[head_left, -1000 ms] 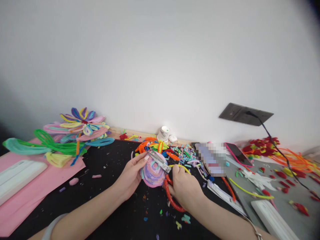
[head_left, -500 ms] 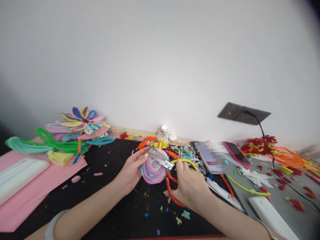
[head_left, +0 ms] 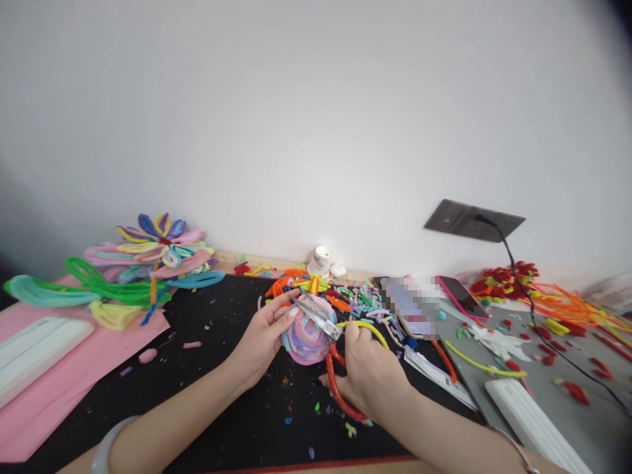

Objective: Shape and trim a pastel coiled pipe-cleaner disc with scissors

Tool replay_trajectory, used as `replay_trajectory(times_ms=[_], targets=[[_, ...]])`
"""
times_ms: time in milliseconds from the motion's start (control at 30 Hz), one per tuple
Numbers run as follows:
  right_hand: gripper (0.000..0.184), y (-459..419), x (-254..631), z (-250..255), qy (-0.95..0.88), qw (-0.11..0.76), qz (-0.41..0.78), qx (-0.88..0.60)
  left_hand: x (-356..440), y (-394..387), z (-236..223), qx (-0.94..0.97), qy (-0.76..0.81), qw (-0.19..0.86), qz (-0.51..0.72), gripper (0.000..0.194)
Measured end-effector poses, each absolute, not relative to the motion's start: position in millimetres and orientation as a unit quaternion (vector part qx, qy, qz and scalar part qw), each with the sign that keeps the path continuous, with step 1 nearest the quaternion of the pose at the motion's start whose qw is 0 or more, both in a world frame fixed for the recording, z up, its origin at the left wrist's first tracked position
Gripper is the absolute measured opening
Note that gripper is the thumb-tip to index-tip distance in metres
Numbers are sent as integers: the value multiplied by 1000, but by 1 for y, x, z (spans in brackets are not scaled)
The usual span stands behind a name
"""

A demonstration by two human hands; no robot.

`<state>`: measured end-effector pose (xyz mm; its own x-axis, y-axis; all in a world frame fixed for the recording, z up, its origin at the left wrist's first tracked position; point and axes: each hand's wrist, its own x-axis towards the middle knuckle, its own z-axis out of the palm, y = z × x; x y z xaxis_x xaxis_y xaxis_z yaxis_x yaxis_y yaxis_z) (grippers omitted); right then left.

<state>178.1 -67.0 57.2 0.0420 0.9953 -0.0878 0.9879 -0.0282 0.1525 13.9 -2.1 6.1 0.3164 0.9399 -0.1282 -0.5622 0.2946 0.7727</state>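
With our left hand (head_left: pixel 259 345) we are pinching the likely light, pliable pastel disc (head_left: pixel 305 343) by its rim, between the desk's (head_left: pixel 385 468) near and far edges, our right hand (head_left: pixel 374 372) gripping scissors (head_left: pixel 320 318).

The scissor blades (head_left: pixel 316 315) look like shiny metal, the red handles (head_left: pixel 335 390) glossy, the pastel disc (head_left: pixel 305 345) fuzzy

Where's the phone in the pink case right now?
In the head view, the pink-cased phone lies right of centre, below the wall socket, between the pixelated phone and the red-and-yellow bundle.
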Motion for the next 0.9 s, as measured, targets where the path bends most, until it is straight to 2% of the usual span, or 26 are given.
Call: replay_trajectory(times_ms=[133,500,900], targets=[[53,-69,177,57,698,106,25,708,15,-4,7,319,295,749,500,54],[42,-65,175,54,710,100,34,696,14,-2,4,308,290,752,506,53],[38,-62,174,53,712,100,45,693,16,1,1,292,292,758,505,55]])
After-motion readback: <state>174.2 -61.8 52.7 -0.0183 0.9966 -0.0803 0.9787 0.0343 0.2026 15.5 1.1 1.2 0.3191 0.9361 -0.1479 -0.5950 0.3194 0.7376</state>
